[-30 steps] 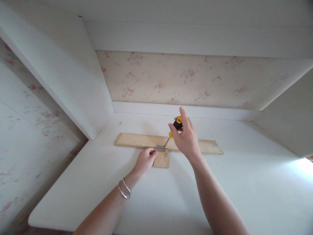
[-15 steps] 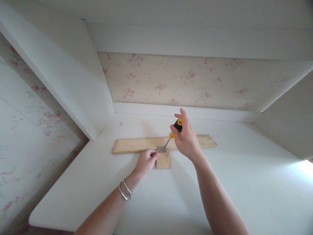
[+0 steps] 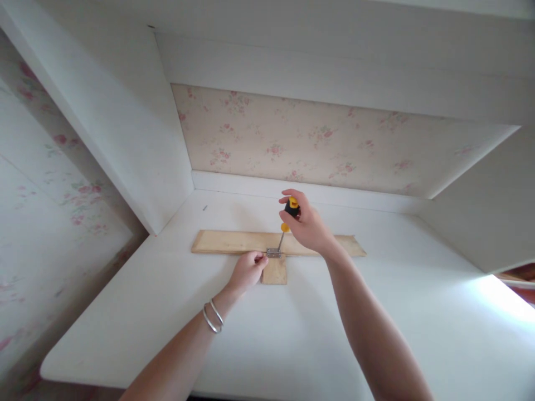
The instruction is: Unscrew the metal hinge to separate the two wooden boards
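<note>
A small metal hinge (image 3: 273,253) lies across the joint between a long wooden board (image 3: 232,241) and a short wooden block (image 3: 275,272) in front of it. My left hand (image 3: 246,270) is closed, thumb and finger pinched at the hinge's left end, beside the block. In my right hand (image 3: 307,223) is a screwdriver (image 3: 292,206) with a black and yellow handle, gripped by thumb and fingers. Its shaft slants down and the tip meets the hinge's upper right part. Any screw under the tip is too small to make out.
The wood rests on a white desktop (image 3: 167,312). A small screw or nail (image 3: 204,208) lies on it at the back left. White side panels and a flowered back wall (image 3: 271,139) enclose the surface, with a white shelf (image 3: 313,67) overhead.
My right hand has turned with the screwdriver, whose handle now stands more upright and further left. The left hand stays at the hinge. The view has shifted slightly.
</note>
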Available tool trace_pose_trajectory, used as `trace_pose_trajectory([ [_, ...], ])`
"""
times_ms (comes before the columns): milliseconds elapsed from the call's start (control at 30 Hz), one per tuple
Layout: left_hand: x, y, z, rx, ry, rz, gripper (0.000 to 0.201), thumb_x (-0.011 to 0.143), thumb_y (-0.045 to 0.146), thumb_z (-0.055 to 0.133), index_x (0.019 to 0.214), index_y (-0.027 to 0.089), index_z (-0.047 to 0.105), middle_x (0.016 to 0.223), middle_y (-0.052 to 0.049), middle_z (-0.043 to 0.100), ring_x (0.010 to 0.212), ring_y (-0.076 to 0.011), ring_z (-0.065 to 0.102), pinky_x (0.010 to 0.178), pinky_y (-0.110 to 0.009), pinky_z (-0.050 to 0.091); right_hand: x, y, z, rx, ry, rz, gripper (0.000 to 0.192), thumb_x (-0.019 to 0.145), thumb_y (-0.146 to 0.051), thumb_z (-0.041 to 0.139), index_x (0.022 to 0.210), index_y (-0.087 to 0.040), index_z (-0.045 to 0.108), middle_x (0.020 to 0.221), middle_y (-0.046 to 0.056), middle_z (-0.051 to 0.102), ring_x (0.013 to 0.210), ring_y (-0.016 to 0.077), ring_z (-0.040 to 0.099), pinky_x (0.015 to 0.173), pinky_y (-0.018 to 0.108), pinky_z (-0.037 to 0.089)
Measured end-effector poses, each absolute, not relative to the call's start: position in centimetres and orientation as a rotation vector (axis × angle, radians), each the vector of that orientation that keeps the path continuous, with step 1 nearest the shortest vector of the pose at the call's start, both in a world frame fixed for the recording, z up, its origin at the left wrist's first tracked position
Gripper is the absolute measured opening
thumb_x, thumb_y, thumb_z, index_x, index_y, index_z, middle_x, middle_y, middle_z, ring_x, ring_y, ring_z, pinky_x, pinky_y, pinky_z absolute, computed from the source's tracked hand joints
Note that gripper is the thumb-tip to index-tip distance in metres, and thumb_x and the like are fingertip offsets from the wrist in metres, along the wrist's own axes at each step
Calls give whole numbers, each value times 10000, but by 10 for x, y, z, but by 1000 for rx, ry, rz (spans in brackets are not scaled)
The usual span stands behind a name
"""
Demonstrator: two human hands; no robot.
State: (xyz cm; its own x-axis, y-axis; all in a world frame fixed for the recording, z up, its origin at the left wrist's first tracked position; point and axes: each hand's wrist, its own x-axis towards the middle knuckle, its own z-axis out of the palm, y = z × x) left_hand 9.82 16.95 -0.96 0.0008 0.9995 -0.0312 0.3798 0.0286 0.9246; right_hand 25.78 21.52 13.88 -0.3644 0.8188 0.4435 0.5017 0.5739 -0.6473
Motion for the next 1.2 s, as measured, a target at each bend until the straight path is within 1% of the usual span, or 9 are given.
trace_pose_trajectory([
  [167, 95, 169, -11, 1524, 1470, 975, 294, 816, 399, 501, 804, 157, 668, 799, -50, 687, 755, -182, 613, 646, -248, 404, 235, 226, 176, -1680, -2211, -112, 503, 887, -589, 304, 1101, -209, 553, 864, 114, 654, 816, 283, 621, 715, 391, 440],
  [300, 92, 168, -12, 1527, 1450, 998, 296, 819, 400, 504, 832, 158, 673, 829, -59, 695, 774, -183, 624, 671, -252, 412, 225, 243, 210, -1961, -2532, -349, 582, 862, -593, 318, 969, -126, 651, 951, 225, 636, 920, 367, 596, 693, 416, 433],
  [500, 89, 168, -8, 1555, 1472, 964, 291, 814, 400, 517, 805, 155, 674, 825, -76, 698, 772, -191, 626, 658, -254, 405, 209, 254, 243, -1935, -2991, -35, 353, 773, -443, 552, 783, -119, 691, 680, 124, 655, 661, 243, 622, 603, 329, 425],
  [567, 88, 167, -7, 1553, 1471, 957, 280, 814, 388, 519, 799, 154, 673, 817, -75, 698, 759, -186, 625, 647, -251, 397, 207, 252, 249, -1840, -3110, 121, 295, 728, -384, 630, 883, -138, 682, 698, 79, 662, 588, 195, 607, 578, 304, 421],
  [667, 88, 167, -6, 1569, 1472, 957, 275, 821, 375, 513, 757, 152, 660, 775, -63, 690, 716, -172, 613, 612, -241, 374, 204, 248, 254, -1813, -3117, 313, 489, 665, -343, 718, 1113, -187, 601, 862, 61, 673, 582, 168, 613, 568, 284, 430],
  [900, 86, 167, -8, 1574, 1456, 988, 249, 819, 353, 520, 745, 156, 654, 767, -52, 685, 714, -164, 609, 616, -239, 363, 190, 254, 258, -2229, -3018, 225, 438, 765, -537, 589, 797, -110, 680, 679, 91, 658, 603, 225, 634, 676, 375, 448],
  [967, 86, 167, -8, 1574, 1459, 983, 253, 820, 355, 516, 741, 158, 655, 770, -54, 685, 713, -166, 609, 611, -242, 361, 189, 255, 258, -2109, -3087, 231, 333, 708, -431, 683, 853, -131, 677, 729, 68, 666, 617, 200, 626, 660, 340, 445],
  [1067, 86, 167, -9, 1571, 1476, 969, 252, 815, 359, 522, 735, 157, 650, 763, -52, 683, 710, -169, 606, 598, -240, 353, 191, 255, 258, -1906, -3107, 255, 541, 588, -356, 780, 1073, -184, 616, 894, 54, 667, 641, 165, 610, 608, 288, 446],
  [1200, 87, 168, -9, 1564, 1480, 970, 242, 812, 356, 529, 749, 155, 649, 769, -49, 684, 714, -166, 606, 605, -238, 354, 192, 258, 257, -2162, -2975, 342, 518, 737, -561, 599, 998, -115, 636, 799, 101, 662, 585, 199, 614, 585, 346, 461],
])
